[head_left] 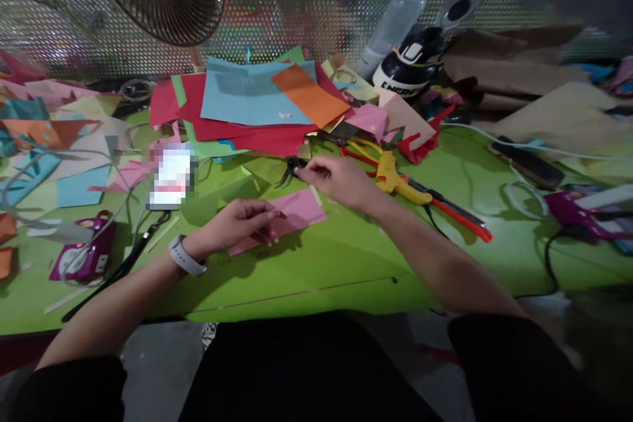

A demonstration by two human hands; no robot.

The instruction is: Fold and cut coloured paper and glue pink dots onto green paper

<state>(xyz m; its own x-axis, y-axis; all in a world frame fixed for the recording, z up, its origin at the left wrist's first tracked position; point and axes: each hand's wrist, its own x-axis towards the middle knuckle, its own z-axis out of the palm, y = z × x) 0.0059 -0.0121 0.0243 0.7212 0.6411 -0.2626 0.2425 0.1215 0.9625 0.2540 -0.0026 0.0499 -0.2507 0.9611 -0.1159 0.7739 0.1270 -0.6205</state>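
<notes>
A flat rectangle of pink paper (306, 208) lies slightly askew on the bright green desk (316, 287) in front of me. My left hand (243, 223) is above its left part, fingers bent and thumb brought close to them; I cannot tell whether they pinch anything. My right hand (337, 179), fingers curled, has its fingertips at a small black tool with slim dark prongs (284, 173), just beyond the paper; whether they grip it is unclear. I judge the step in hand to be picking up or putting down that tool, and the next move to call for a sure right-hand hold and a steadied sheet. To the right lies a yellow plastic glue gun (395, 179). Behind, a light-blue paper sheet (237, 95) and an orange paper rectangle (309, 93) top a pile of red paper (165, 104).
</notes>
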